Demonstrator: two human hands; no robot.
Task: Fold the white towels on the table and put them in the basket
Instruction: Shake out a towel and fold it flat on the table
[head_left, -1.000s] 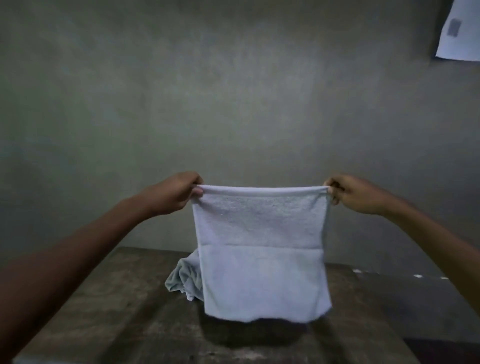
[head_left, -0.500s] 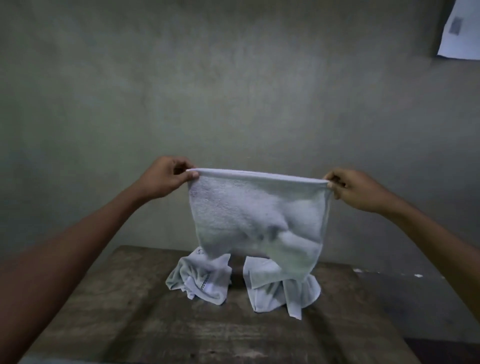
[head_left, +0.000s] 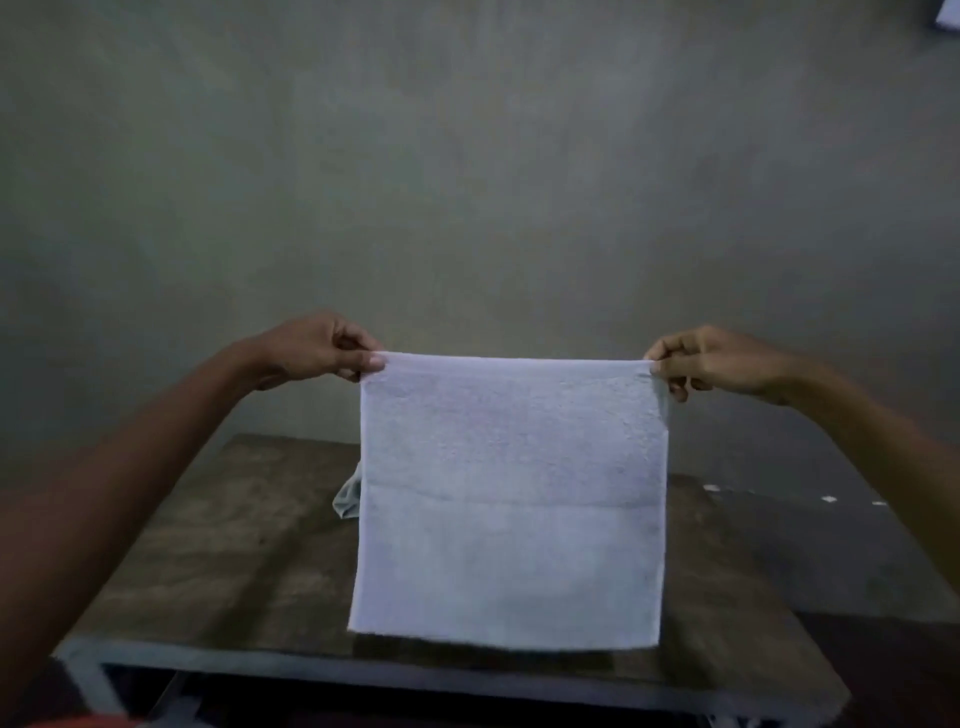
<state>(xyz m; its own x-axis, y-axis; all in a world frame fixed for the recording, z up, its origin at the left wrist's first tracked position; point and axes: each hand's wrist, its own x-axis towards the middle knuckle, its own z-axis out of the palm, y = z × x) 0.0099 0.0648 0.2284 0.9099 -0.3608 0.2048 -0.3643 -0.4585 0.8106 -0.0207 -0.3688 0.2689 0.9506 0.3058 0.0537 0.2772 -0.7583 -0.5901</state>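
Left hand (head_left: 311, 349) and right hand (head_left: 719, 364) each pinch a top corner of the white rectangular terry towel (head_left: 511, 499), which hangs flat above the dark worn wooden table (head_left: 223, 545). A crumpled white towel (head_left: 349, 496) lies behind its left edge. No legible writing.

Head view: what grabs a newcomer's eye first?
The white towel, spread flat in mid-frame above the dark table, pinched at its top corners by the left hand and right hand. A crumpled towel peeks out behind its left edge, on the table.
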